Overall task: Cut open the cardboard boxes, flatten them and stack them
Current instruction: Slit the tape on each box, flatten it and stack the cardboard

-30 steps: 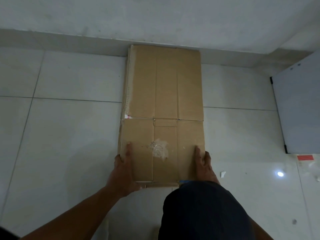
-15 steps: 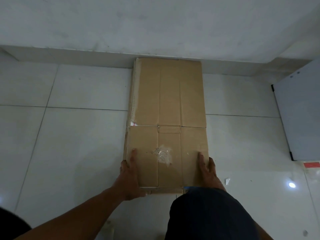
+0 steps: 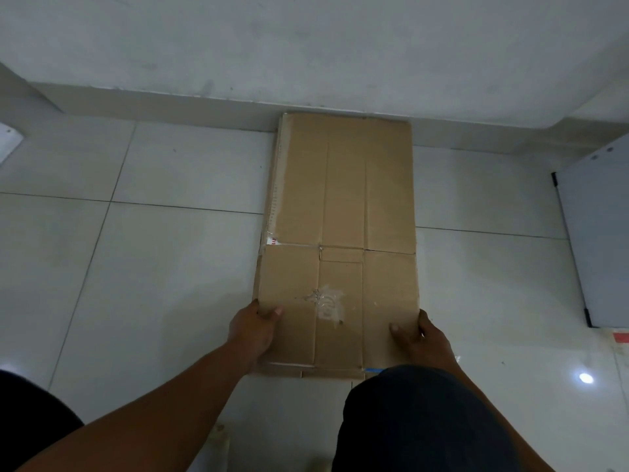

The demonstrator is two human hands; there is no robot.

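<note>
1. Tiled floor (image 3: 153, 267), pale and glossy. The whole scene is carried on it, and a lamp's reflection is shown at the near right.

2. Wall (image 3: 306, 46), grey-white, with a low skirting along its foot.

3. Flattened cardboard box (image 3: 343, 199), brown. It is laid flat and lengthwise on the floor, with its far end butted against the skirting and its near end just in front of the person. Fold creases are seen running along it and one across the middle. Layered edges are shown down its left side; whether a separate sheet lies beneath cannot be told.

4. Dark-clothed knee (image 3: 418, 420), by which the near right corner of the cardboard is overlapped.

5. Grey panel (image 3: 599, 233), stood at the right, well apart from the cardboard.

6. Left hand (image 3: 253, 330). The left edge is gripped near the near corner, with the thumb laid on top.

7. Right hand (image 3: 422, 338). The right edge is gripped opposite, with the thumb on top and the fingers wrapped round the side.

8. Tape residue (image 3: 326, 303), a whitish patch between the hands.

9. Blue tape scrap (image 3: 374, 370) at the near edge.

Step judged: the flattening appears done, and the sheet is being squared into its stacking place. Next move judged: the edges to be released once it is aligned, and another box to be fetched and cut.
</note>
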